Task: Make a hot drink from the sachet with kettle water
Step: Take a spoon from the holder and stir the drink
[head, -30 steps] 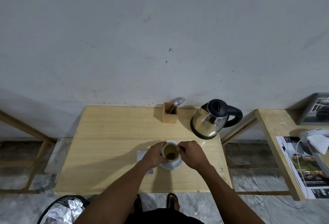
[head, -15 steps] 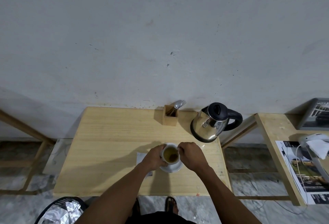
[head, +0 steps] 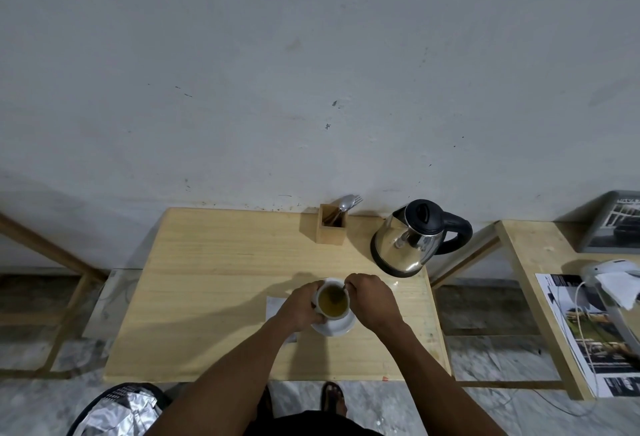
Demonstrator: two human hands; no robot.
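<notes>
No writing can be read. A white cup (head: 331,300) of yellow-brown drink stands on a saucer (head: 337,326) on the worktop (head: 214,283). The left hand (head: 300,304) wraps the cup's side; the right hand (head: 372,298) pinches a spoon (head: 343,288) dipped in it. The kettle (head: 412,238) stands beyond.
</notes>
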